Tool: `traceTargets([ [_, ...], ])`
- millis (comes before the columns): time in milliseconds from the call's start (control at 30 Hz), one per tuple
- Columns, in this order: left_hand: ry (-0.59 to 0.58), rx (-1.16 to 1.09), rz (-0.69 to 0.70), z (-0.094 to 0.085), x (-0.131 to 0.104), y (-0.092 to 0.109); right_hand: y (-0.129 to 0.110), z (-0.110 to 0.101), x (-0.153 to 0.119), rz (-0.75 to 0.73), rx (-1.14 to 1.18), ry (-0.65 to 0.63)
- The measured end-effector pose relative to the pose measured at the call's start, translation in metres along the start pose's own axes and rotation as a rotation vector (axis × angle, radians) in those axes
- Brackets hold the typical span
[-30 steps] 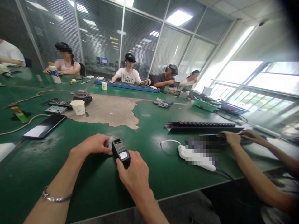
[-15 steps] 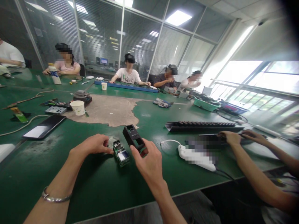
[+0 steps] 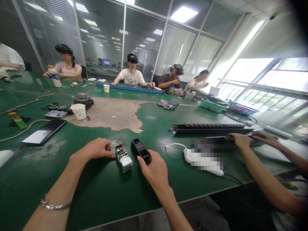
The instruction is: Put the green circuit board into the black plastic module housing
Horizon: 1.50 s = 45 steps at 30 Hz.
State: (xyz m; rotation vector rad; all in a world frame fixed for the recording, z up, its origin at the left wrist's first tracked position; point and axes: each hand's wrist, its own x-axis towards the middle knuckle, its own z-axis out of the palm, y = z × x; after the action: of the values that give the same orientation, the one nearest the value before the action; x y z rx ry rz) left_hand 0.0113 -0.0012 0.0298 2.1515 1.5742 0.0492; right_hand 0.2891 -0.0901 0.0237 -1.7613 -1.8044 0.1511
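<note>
My right hand grips the lower end of a black plastic housing with cut-out openings in its face. The housing is tilted, close to the green tabletop; whether it touches it I cannot tell. Just left of it lies a small circuit board assembly with a pale screen, separate from the housing. Beside the board's left edge is my left hand, its thumb and curled fingers apart with nothing visible between them. The thumb tip is very near the board; contact is unclear.
A phone and a paper cup stand to the left, near a bare brown patch. Right of me are a white power strip, a black slotted bar and a co-worker's hands. Other people sit across the table.
My right hand has lowered the black housing and shifted it slightly right, away from the circuit board. My left hand has hardly moved.
</note>
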Motion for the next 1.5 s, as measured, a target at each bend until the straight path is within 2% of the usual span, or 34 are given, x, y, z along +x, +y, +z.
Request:
traceTargets([
  [133,0.015,0.012,0.006,0.002,0.0,-0.002,0.004,0.002,-0.004,0.007,-0.006,-0.033],
  [433,0.041,0.055,0.003,0.001,0.0,0.002,0.005,0.001,-0.002,-0.023,0.11,0.029],
  [567,0.039,0.051,-0.015,-0.001,-0.002,0.005,-0.012,-0.014,-0.001,-0.037,0.261,0.079],
  [700,0.051,0.059,-0.01,-0.001,-0.003,0.006,-0.037,-0.026,-0.007,-0.063,0.376,0.065],
  [800,0.064,0.06,-0.01,0.0,-0.003,0.005,-0.05,-0.021,-0.013,-0.093,0.348,0.057],
  [1000,0.072,0.055,-0.001,0.002,-0.003,0.002,-0.06,-0.005,-0.019,-0.086,0.231,0.064],
  [1233,0.064,0.033,0.013,0.0,-0.005,0.001,-0.073,-0.008,-0.02,-0.09,0.118,0.01],
  [1500,0.035,0.0,0.046,0.0,-0.007,-0.003,-0.072,-0.001,-0.029,-0.052,0.031,-0.033],
])
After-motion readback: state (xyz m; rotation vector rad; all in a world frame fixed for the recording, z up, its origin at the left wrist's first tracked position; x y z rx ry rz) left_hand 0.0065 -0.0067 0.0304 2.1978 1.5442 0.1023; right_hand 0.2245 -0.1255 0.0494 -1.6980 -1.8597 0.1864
